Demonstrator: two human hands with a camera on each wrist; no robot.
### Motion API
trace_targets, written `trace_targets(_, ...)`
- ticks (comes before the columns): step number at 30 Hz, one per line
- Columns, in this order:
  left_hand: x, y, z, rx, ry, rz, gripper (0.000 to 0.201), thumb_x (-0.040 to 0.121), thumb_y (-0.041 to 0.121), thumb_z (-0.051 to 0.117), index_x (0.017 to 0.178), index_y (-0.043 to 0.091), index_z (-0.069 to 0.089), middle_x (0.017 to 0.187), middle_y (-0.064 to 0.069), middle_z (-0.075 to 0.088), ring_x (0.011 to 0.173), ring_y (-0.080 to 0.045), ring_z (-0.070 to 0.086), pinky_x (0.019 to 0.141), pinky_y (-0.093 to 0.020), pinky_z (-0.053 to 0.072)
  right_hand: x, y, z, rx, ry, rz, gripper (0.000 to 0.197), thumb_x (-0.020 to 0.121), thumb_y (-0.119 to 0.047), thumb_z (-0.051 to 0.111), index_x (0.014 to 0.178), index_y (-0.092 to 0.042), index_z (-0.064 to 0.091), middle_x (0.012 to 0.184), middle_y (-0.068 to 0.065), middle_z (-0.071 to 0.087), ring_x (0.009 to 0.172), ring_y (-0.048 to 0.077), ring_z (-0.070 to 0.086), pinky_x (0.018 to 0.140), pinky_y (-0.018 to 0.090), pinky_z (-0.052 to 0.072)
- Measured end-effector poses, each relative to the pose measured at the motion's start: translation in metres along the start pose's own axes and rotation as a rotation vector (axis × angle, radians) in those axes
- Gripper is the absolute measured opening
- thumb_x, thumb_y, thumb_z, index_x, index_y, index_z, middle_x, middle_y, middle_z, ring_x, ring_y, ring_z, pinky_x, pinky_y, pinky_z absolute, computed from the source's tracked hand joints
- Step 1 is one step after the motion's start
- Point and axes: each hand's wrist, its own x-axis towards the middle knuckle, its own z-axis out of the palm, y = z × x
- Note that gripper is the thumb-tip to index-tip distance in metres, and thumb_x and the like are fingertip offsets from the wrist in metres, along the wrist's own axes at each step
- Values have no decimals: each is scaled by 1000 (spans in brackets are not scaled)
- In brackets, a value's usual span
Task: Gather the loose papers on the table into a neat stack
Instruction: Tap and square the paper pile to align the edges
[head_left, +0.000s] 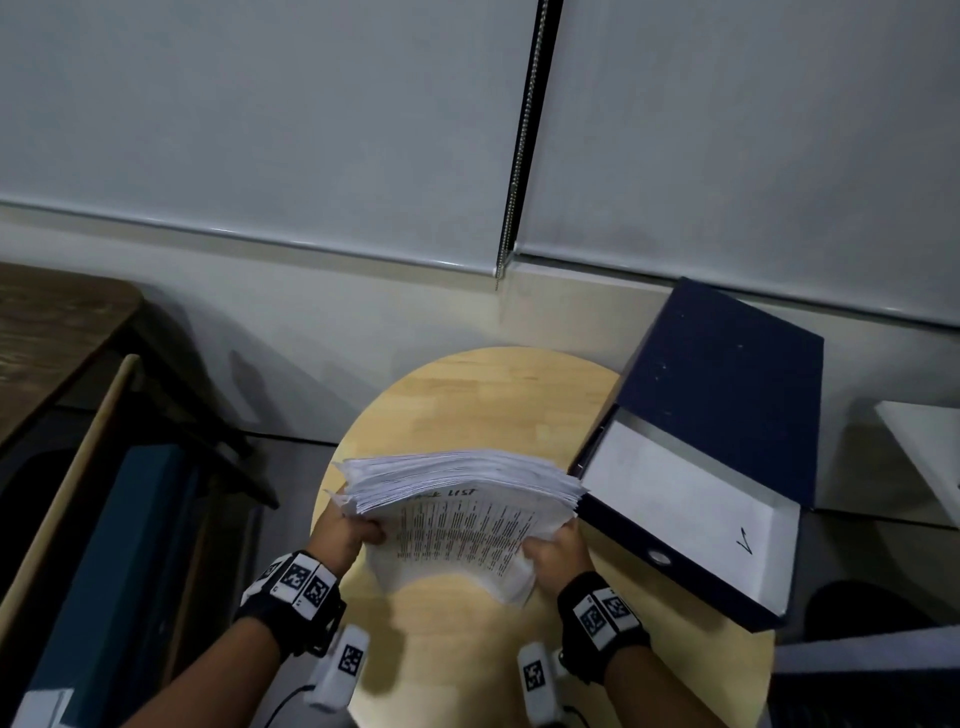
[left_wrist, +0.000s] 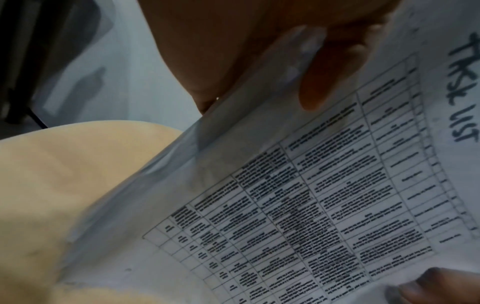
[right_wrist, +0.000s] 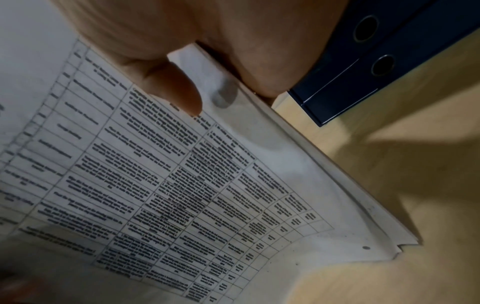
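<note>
Above the round pale wooden table (head_left: 467, 395), both hands grip a thick, bowed stack of papers (head_left: 462, 493); left hand (head_left: 345, 535) and right hand (head_left: 558, 553) pinch its side edges.

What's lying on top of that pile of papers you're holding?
The top sheet of the stack is a printed table with "TASK LIST" handwritten above it. Both thumbs press on it; the sheets beneath show only their edges.
</note>
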Motion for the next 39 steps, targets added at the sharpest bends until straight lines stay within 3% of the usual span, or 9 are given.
trace_targets(6,3,3,8,-2,-44,16,55,36,-5,60,86,17,67,73,0,71,74,-23,62,67,-32,54,2,2,6,-79,4,-42,46,73,-7,72,117,-7,61,99,2,74,92,15,70,93,43,56)
trace_targets(9,10,-1,7,16,-34,55,52,38,13,78,89,24,74,86,-5,75,87,-33,68,81,-52,55,0,-8,10,-106,31,-35,31,85,-16,73,114,-15,63,100,-9,70,99,16,67,94,36,52)
trace_targets(12,12,8,8,126,125,152,62,54,20,86,111,14,63,103,-5,70,93,-22,65,85,-40,54,-6,-20,9,-189,51,-106,35,91,-20,67,125,-19,58,105,-7,66,108,22,64,97,42,52)
trace_targets(15,12,26,3,334,318,372,96,66,28,85,141,9,28,141,-5,38,126,-14,39,108,-32,32,-14,-36,1,-439,17,-268,43,95,-27,59,136,-22,47,102,3,57,90,21,60,84,33,51)
trace_targets(19,19,59,6,936,116,701,92,61,45,78,140,23,35,151,-2,36,140,-18,32,107,-41,30,-23,-62,-5,-750,-65,-497,45,84,-10,50,126,-27,50,88,10,69,75,32,63,63,33,52)
trace_targets(26,30,73,-5,935,-511,463,37,66,43,65,98,25,69,98,4,74,93,-13,69,82,-32,53,-35,-76,-14,-1025,-153,-651,55,75,-9,49,122,-37,44,95,1,72,86,30,66,70,35,54)
trace_targets(29,26,55,2,881,-468,515,30,73,34,54,75,9,71,78,-4,75,77,-13,69,68,-36,53,-40,-75,-19,-977,-151,-619,49,77,-13,52,119,-37,46,92,1,72,84,29,66,70,35,54)
trace_targets(34,20,39,-13,715,-439,455,34,71,38,63,77,7,76,84,-8,78,85,-10,69,73,-38,56,-49,-51,-46,-682,56,-322,37,77,-53,72,107,-36,58,98,-14,68,87,10,64,76,30,54)
trace_targets(39,2,64,-53,414,-373,288,41,49,51,85,85,32,80,96,11,76,94,5,66,85,-13,50,-63,-12,-75,-280,183,-244,45,72,-32,85,110,-35,59,106,-11,66,95,9,65,74,18,53)
